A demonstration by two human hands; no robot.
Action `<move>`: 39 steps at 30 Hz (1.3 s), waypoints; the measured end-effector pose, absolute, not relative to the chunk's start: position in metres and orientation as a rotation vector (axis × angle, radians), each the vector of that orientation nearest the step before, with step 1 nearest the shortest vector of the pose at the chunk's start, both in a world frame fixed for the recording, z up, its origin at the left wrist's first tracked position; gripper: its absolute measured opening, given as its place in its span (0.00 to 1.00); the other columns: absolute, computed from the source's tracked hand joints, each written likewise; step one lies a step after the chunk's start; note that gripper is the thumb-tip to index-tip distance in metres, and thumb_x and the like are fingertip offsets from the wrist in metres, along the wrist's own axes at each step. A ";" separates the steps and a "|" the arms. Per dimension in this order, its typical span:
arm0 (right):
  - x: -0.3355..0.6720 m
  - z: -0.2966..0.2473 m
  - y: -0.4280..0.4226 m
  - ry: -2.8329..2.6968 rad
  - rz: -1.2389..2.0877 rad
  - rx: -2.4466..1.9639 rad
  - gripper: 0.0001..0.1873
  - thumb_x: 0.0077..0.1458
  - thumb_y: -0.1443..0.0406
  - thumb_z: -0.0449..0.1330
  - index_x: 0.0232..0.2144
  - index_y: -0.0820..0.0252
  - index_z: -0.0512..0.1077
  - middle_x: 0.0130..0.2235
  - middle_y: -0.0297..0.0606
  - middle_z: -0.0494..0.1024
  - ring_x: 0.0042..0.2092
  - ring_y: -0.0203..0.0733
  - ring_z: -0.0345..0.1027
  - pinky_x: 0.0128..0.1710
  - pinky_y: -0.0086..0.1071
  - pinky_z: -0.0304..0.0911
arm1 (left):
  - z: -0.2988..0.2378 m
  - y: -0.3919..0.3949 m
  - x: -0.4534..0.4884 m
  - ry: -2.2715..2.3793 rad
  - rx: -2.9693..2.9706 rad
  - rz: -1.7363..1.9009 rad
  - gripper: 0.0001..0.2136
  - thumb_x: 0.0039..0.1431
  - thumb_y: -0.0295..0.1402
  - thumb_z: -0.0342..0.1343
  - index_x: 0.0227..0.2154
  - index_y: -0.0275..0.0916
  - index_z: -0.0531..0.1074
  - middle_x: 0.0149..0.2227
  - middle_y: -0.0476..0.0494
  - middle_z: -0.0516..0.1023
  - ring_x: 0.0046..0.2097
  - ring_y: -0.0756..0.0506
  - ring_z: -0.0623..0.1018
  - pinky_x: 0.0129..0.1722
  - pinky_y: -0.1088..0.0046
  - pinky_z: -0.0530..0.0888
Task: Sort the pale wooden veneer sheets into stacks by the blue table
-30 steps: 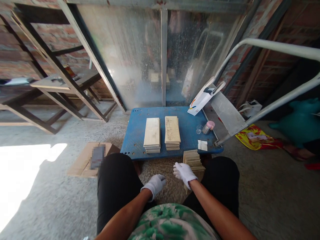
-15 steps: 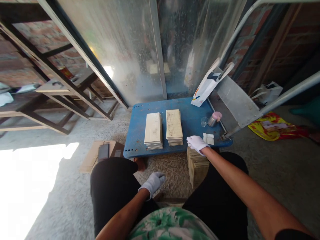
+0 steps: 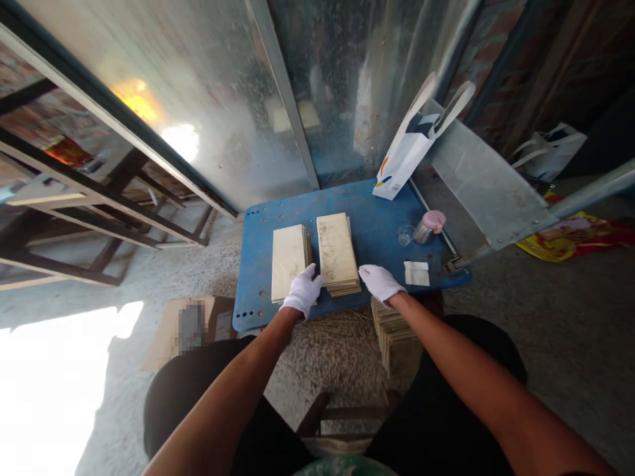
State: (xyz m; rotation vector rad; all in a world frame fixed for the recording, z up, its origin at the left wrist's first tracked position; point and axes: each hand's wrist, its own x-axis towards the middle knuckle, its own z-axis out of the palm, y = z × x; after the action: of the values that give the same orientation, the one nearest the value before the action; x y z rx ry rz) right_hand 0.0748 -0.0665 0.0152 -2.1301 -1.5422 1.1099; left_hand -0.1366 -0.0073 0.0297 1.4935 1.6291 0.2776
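Note:
Two stacks of pale, rectangular, wood-patterned tiles lie side by side on a blue perforated table. My left hand, in a white glove, rests at the near right corner of the left stack, between the two stacks. My right hand, also gloved, lies flat beside the near corner of the right stack. It seems to hold nothing. A third tile stack stands on edge on the floor, below the table's front edge.
A white paper bag and a grey metal sheet lean at the table's far right. A small glass, a pink-lidded jar and a white paper square lie on it. Cardboard sits on the floor to the left.
My left hand has risen from beside my knee to the tile stacks. My right hand has moved from the table's front edge, left toward the right stack. The view has tilted down and rotated.

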 end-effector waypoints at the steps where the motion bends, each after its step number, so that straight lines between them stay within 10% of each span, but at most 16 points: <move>1: 0.074 0.016 -0.064 -1.544 1.116 -2.138 0.19 0.67 0.61 0.48 0.49 0.61 0.75 0.53 0.48 0.77 0.52 0.45 0.70 0.46 0.30 0.60 | 0.027 -0.001 -0.133 1.651 1.508 0.261 0.31 0.59 0.30 0.57 0.65 0.31 0.61 0.63 0.31 0.68 0.63 0.41 0.70 0.63 0.66 0.64; 17: 0.065 0.017 -0.048 -1.337 1.353 -2.010 0.17 0.66 0.60 0.52 0.42 0.64 0.77 0.38 0.42 0.81 0.38 0.41 0.71 0.39 0.30 0.60 | 0.030 -0.015 -0.093 1.732 1.819 -0.011 0.33 0.65 0.33 0.49 0.70 0.27 0.47 0.68 0.27 0.59 0.67 0.37 0.64 0.65 0.64 0.63; 26: 0.063 0.023 -0.057 -0.628 1.590 -1.628 0.24 0.55 0.59 0.67 0.53 0.61 0.75 0.54 0.46 0.78 0.61 0.45 0.65 0.63 0.39 0.54 | 0.029 -0.025 -0.097 1.721 1.626 0.119 0.39 0.61 0.34 0.56 0.71 0.31 0.46 0.68 0.29 0.60 0.67 0.37 0.65 0.65 0.65 0.63; 39: 0.061 0.013 -0.113 -0.485 1.695 -1.545 0.27 0.46 0.56 0.72 0.47 0.63 0.78 0.58 0.47 0.74 0.62 0.48 0.65 0.66 0.42 0.50 | 0.038 -0.090 -0.103 1.793 1.353 0.139 0.38 0.61 0.36 0.57 0.71 0.37 0.47 0.63 0.30 0.68 0.62 0.34 0.72 0.62 0.59 0.66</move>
State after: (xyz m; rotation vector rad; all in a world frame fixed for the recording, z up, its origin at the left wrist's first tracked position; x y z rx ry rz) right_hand 0.0607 -0.1133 0.0133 -1.5453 -0.4852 1.6950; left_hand -0.1025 -0.0903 0.0385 1.3525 1.7929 0.1385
